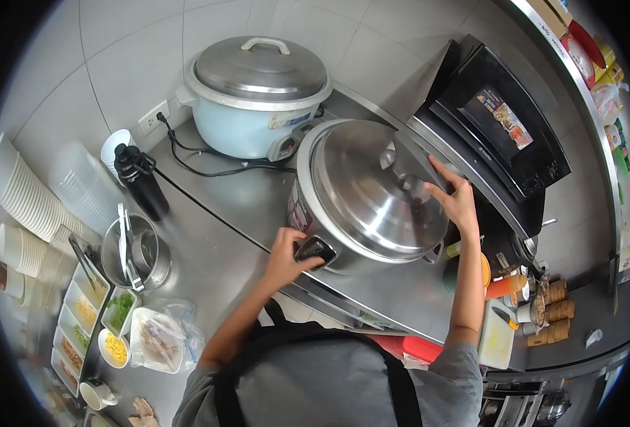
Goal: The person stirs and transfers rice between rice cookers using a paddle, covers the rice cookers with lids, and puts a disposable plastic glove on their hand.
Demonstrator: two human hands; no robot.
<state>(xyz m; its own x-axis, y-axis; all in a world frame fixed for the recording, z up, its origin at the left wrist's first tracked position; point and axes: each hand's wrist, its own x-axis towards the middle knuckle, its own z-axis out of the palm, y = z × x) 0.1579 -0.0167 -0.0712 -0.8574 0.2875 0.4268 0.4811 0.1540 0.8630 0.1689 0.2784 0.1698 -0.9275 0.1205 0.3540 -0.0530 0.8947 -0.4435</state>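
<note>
A large steel rice cooker (pixel 361 245) stands before me on the metal counter, its domed lid (pixel 350 192) on top. My left hand (pixel 288 260) grips the black switch box (pixel 316 250) on the cooker's near side, thumb along its lower edge and fingers behind it. Over the lid's right half, my right hand (pixel 457 203) pinches a grey, flat, shiny piece (pixel 421 160) between thumb and fingers. I cannot tell whether this piece belongs to the lid's handle. A light blue rice cooker (pixel 240 124) with a closed steel lid (pixel 258 71) stands behind, by the wall.
Left are a black bottle (pixel 140 181), a steel pot (pixel 160 267) with tongs, stacked paper cups (pixel 34 188), ingredient trays (pixel 69 317) and a bag-lined tub (pixel 160 338). A black oven (pixel 503 121) stands right, near a cutting board (pixel 496 338) with a knife. Cables cross the counter.
</note>
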